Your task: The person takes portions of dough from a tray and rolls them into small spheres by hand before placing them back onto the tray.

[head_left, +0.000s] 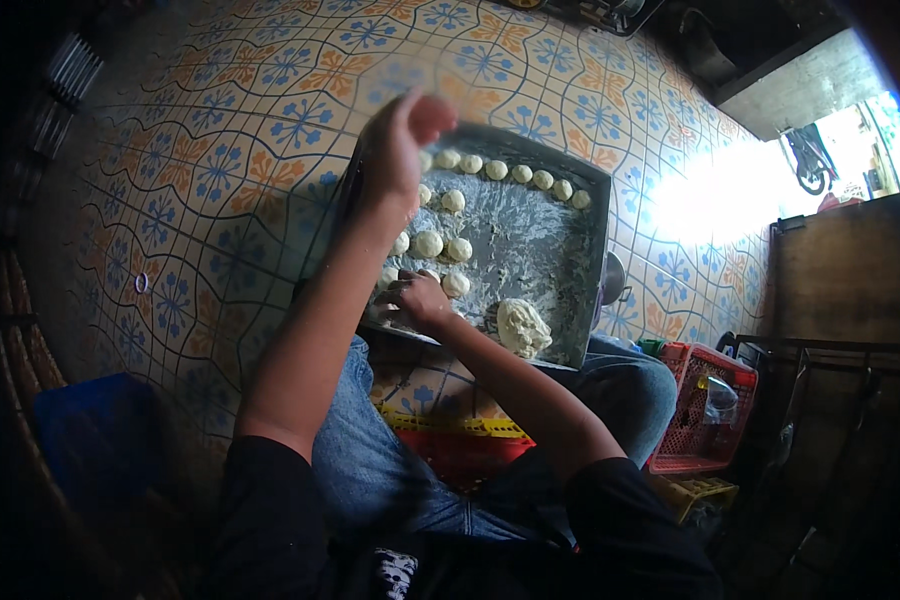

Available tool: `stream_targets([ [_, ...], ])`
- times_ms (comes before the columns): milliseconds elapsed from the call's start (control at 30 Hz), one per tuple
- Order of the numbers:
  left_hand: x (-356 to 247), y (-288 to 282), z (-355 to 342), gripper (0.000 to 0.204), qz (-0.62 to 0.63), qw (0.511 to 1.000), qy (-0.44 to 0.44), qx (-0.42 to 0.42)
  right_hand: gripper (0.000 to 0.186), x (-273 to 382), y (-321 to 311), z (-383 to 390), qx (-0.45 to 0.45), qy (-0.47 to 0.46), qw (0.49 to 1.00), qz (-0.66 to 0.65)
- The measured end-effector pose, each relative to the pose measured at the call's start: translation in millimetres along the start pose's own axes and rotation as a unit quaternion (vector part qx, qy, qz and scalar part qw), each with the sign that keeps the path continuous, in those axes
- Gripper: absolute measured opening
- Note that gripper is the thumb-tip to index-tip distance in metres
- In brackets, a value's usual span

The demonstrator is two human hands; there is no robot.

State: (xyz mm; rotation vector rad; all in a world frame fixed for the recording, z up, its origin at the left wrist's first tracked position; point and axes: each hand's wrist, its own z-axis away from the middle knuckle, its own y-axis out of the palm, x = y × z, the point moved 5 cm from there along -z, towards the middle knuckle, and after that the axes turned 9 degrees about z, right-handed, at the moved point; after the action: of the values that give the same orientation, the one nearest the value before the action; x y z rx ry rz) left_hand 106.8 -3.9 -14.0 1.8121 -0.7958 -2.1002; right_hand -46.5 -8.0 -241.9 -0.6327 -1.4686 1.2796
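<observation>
A floured grey metal tray (525, 225) holds rows of small, round, pale dough balls (427, 244). At its near right lies a larger, rough lump of dough (523, 328). My left hand (402, 145) is raised over the tray's far left corner, its fingers smeared by motion, and hides part of the far rows. My right hand (422, 302) is low at the tray's near left, fingers curled down beside the nearest dough balls. What lies under those fingers is hidden. One dough ball (456, 285) sits just beyond the right knuckles.
Patterned tiles (220, 180) surround the tray. Between my jeans-clad legs stands a red and yellow crate (460, 440). Another red crate (705, 405) is at the right, near a wooden panel (840, 275). A round metal lid or bowl (612, 278) touches the tray's right side. A blue container (90, 430) stands left.
</observation>
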Motion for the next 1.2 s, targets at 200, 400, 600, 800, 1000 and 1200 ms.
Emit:
stream_targets([
  [200, -5.0, 1.8, 1.3, 0.033, -0.011, 1.0, 0.008, 0.012, 0.033, 3.8, -40.1, 19.8, -0.18, -0.042, 0.981, -0.051],
  [400, -0.6, 0.7, -0.5, 0.034, -0.012, 1.0, 0.005, 0.001, 0.034, 20.8, -42.5, 52.2, -0.142, -0.021, 0.99, 0.009],
  [600, -2.9, 2.3, -3.6, 0.033, -0.001, 1.0, 0.015, 0.009, 0.026, -26.3, -88.7, 59.4, -0.331, 0.13, 0.927, -0.12],
  [800, -7.2, -12.2, -9.1, 0.032, 0.012, 1.0, 0.02, -0.002, 0.034, -114.5, -106.6, 61.3, -0.331, 0.302, 0.888, -0.1],
  [1000, -11.7, -26.5, -18.3, 0.03, 0.03, 0.999, 0.017, -0.038, 0.057, -147.0, -99.8, -5.3, -0.221, 0.267, 0.937, -0.051],
  [1200, -10.4, -18.2, -21.6, 0.03, 0.048, 0.998, 0.01, -0.035, 0.035, -166.8, -74.2, -53.9, -0.202, 0.087, 0.975, 0.027],
])
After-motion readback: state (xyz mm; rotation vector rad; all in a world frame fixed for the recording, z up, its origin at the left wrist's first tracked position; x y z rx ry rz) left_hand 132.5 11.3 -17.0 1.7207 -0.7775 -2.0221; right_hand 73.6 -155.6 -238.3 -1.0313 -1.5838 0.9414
